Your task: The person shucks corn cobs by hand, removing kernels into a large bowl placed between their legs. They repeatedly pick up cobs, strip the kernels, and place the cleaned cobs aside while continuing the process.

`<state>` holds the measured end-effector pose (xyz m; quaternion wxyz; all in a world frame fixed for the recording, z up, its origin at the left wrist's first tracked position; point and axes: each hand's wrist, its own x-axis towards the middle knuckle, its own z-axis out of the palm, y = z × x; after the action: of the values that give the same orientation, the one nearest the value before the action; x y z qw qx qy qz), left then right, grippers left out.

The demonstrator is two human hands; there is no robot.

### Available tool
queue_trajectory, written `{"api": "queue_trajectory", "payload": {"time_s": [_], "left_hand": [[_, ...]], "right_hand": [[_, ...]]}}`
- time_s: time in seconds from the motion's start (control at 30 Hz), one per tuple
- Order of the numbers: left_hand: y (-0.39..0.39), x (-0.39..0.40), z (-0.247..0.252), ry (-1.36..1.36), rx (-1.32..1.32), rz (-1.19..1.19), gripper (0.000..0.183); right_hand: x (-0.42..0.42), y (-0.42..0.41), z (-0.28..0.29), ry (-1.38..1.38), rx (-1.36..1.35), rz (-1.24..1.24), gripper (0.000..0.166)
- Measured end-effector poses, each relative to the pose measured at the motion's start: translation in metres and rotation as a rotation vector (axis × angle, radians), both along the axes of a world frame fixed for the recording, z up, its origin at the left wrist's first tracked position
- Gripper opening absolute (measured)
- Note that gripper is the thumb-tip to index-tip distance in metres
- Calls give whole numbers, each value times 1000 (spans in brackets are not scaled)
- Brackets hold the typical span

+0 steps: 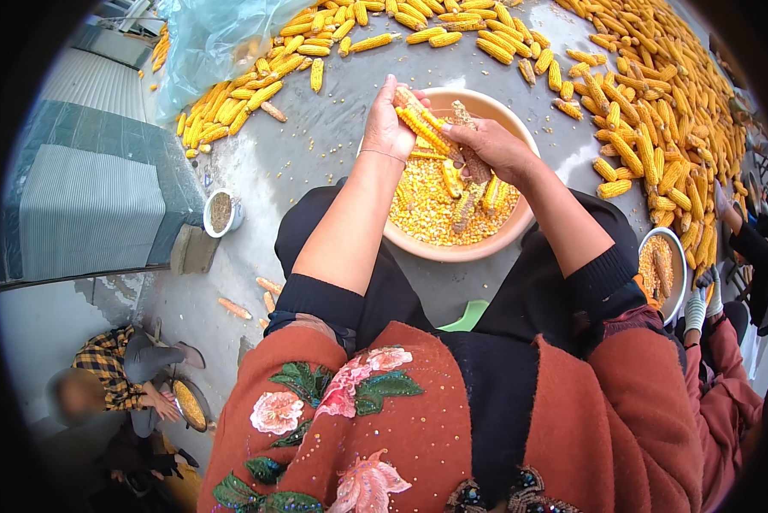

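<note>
My left hand (pixel 389 125) grips a partly shelled ear of corn (pixel 422 125), with yellow rows left along one side and bare cob on the other. My right hand (pixel 496 149) holds a stripped corncob (pixel 477 165), its thumb against the ear. Both hands are above a peach plastic basin (pixel 451 254) between my knees. Loose corn kernels (pixel 422 205) cover the bottom of the basin. On them lie several part-shelled ears, among them one with a mostly bare end (pixel 466 208).
A large heap of corn ears (pixel 666 115) spreads along the right. More ears lie near a clear plastic sheet (pixel 211 58). A white bucket (pixel 237 218) stands left. Right, another person's gloved hands (pixel 704 301) are near a kernel basin (pixel 678 282). Another person (pixel 118 362) sits lower left.
</note>
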<state>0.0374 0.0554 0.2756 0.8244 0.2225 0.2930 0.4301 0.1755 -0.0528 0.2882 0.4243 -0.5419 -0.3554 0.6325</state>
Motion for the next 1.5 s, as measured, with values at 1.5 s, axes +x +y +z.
{"api": "queue_trajectory", "payload": {"time_s": [1.5], "left_hand": [[-45,41,-10,563,475,292,39]], "right_hand": [[-20,22,-45,297,-150,-297,45]]}}
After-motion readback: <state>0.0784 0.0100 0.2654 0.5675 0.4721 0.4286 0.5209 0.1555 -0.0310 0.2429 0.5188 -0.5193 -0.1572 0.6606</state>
